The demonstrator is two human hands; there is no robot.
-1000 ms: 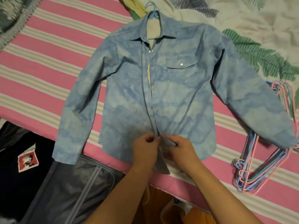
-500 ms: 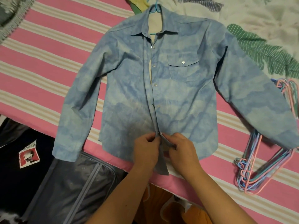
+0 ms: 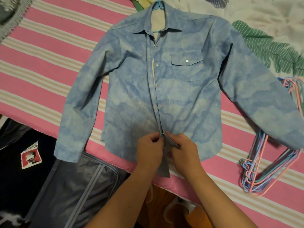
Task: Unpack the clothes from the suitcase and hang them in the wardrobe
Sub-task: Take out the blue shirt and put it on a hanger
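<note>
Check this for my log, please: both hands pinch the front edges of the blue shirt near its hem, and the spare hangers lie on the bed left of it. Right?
Not quite. Left hand and right hand do pinch the blue shirt near its hem, but the head view shows the spare hangers on the bed to its right.

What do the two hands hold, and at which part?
Both the left hand and the right hand pinch the light blue long-sleeved shirt at its front button edges, near the hem.
</note>
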